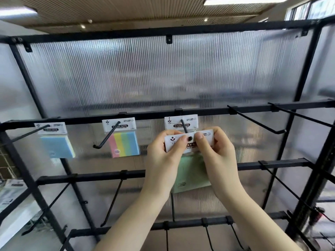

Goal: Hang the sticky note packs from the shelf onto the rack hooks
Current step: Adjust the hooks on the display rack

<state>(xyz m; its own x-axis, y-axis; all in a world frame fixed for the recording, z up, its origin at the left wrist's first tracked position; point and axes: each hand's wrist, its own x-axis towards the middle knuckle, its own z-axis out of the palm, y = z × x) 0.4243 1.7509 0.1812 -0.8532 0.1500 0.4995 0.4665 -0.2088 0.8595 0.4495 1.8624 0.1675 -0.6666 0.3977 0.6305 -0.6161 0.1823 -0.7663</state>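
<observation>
Left hand (pixel 164 151) and right hand (pixel 217 151) pinch the header of a green sticky note pack (pixel 192 171) at a hook (pixel 184 126) on the rack (pixel 145 115); another pack (pixel 181 121) hangs just behind.

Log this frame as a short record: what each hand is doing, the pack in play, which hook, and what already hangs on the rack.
left hand: pinches the header card's left end
right hand: pinches its right end
held pack: green, hole lined up at the hook tip
target hook: middle rail, already carries one pack
other hung packs: blue pack, striped pack
free hooks: two at right
</observation>
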